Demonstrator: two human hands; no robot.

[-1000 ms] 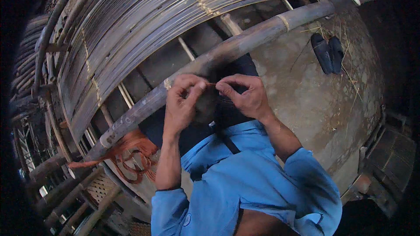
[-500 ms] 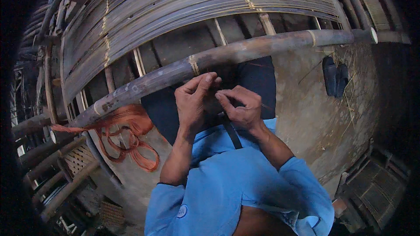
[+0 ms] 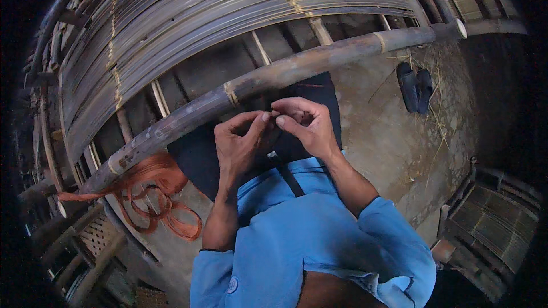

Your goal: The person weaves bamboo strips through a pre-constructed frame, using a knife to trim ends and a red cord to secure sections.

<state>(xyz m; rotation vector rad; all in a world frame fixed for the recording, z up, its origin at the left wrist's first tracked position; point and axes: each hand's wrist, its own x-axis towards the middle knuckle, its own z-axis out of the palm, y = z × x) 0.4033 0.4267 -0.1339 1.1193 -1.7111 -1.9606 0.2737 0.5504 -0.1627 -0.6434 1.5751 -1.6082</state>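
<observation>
Over my dark-trousered lap, my left hand [image 3: 238, 140] and my right hand [image 3: 311, 128] come together with their fingertips almost touching. Each one is closed in a pinch of thumb and forefinger. Whatever lies between the fingers is too fine or too hidden to make out. Just beyond them runs a thick bamboo pole [image 3: 308, 64], bound with a pale tie near my left hand. A bundle of orange-red fibre [image 3: 157, 171] hangs at the pole's left end, and its loose loops trail down over the floor.
Past the pole stretches a bamboo slat panel [image 3: 188, 31] bound with pale lashings. Dark sandals [image 3: 415, 88] lie on the floor [image 3: 382, 137] to the right among straw strands. A low slatted bamboo seat [image 3: 491, 217] stands at lower right. Bamboo poles and woven lattice [image 3: 100, 234] crowd the left.
My right hand has risen toward the pole and its fingertips now meet the left's more closely. My left hand has dropped slightly. The whole view has shifted, moving the surroundings leftward.
</observation>
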